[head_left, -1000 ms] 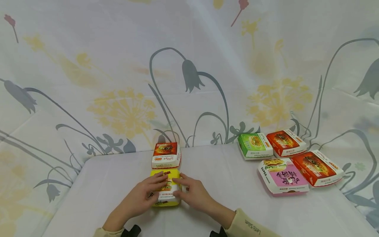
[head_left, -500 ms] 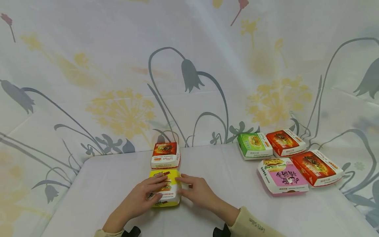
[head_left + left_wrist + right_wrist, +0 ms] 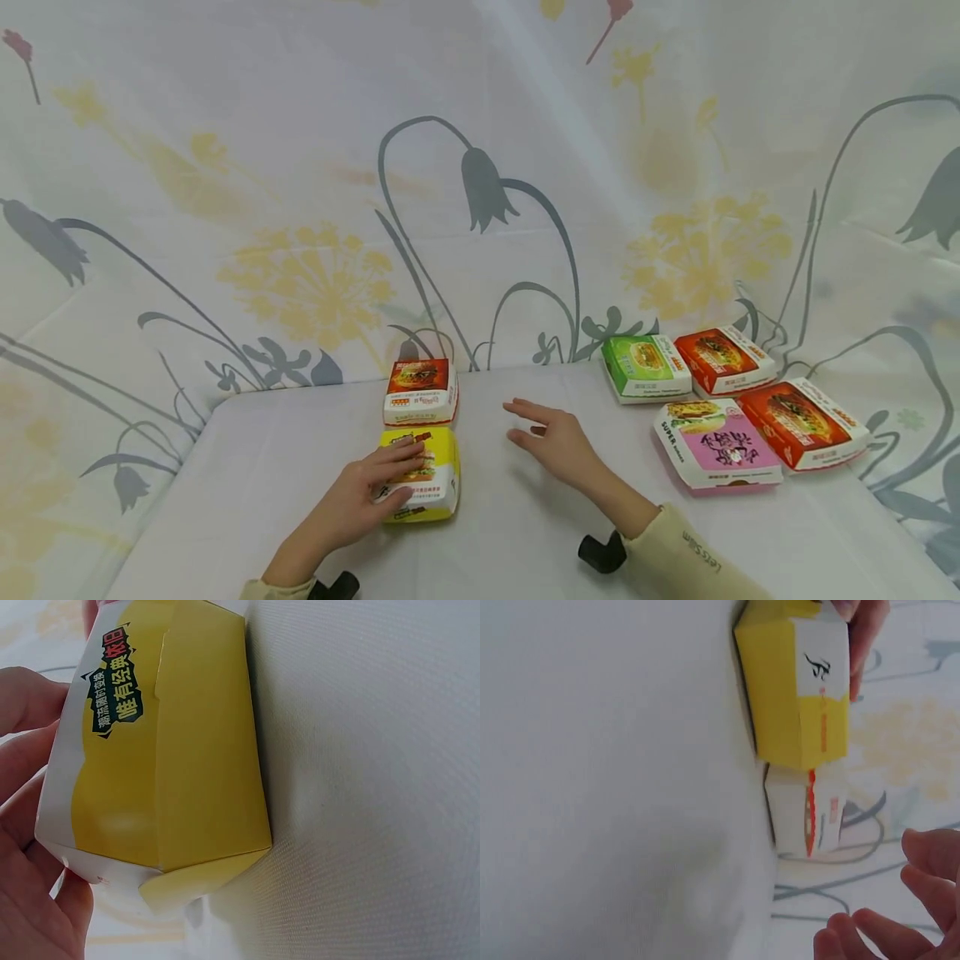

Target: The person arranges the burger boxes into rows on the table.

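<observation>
A yellow and white burger box (image 3: 435, 483) lies flat on the white table, and its yellow side fills much of the left wrist view. My left hand (image 3: 358, 500) rests on the box's left part, fingers lying extended across its lid and the thumb on the near side. To the right of the box, my right hand (image 3: 558, 442) hovers over the table, fingers loosely spread and holding nothing; its fingertips (image 3: 922, 851) show in the right wrist view. Directly behind the yellow box sits a red and white burger box (image 3: 422, 392).
At the table's right stand a green burger box (image 3: 647, 368), a red burger box (image 3: 723, 360), another red burger box (image 3: 804, 423) and a pink burger box (image 3: 718, 446), grouped close together. A flower-printed curtain (image 3: 480, 275) rises along the back table edge.
My right hand has left the yellow box's right side and moved right and a little farther back. My left hand stays on the box, which has hardly shifted.
</observation>
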A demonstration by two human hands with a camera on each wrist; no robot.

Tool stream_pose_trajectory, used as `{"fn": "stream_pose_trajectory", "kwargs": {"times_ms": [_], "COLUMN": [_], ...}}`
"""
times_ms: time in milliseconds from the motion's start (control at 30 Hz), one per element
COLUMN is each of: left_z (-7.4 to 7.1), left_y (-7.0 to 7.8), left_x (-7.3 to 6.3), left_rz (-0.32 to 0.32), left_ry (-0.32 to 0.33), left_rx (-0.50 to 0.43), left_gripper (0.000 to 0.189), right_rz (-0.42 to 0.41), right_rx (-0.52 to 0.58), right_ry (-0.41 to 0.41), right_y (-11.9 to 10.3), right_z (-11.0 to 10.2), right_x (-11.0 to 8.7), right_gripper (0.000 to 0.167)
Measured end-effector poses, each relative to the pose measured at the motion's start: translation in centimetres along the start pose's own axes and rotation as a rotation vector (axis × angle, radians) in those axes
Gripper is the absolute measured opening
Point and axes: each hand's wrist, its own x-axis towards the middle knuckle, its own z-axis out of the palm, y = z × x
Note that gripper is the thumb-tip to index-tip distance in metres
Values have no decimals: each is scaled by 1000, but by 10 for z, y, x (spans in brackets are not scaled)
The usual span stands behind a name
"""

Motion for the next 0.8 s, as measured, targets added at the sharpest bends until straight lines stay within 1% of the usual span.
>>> {"fn": "stream_pose_trajectory", "kwargs": {"times_ms": [133,200,300,467,567,700,800], "left_z": [-1,-1,0,0,0,-1,-1], "left_y": [1,1,0,0,0,1,1], "left_x": [2,3,3,2,2,0,-1], "left_rz": [25,27,33,41,24,5,1], "left_ry": [-2,-3,2,6,0,-8,-10], "left_rx": [-6,-9,-6,5,4,-7,-11], "left_gripper": [35,35,35,37,38,38,38], "right_rz": [-1,10,54,144,202,283,304], "right_rx": [-12,-24,-32,-67,-113,-98,-105], "right_ry": [46,60,81,120,131,137,151], "right_y": [12,17,21,21,20,23,30], "right_z": [-25,-39,-63,-103,-125,-151,-167], "right_x": [4,6,9,13,13,15,18], "right_gripper": [44,44,45,48,52,53,51]}}
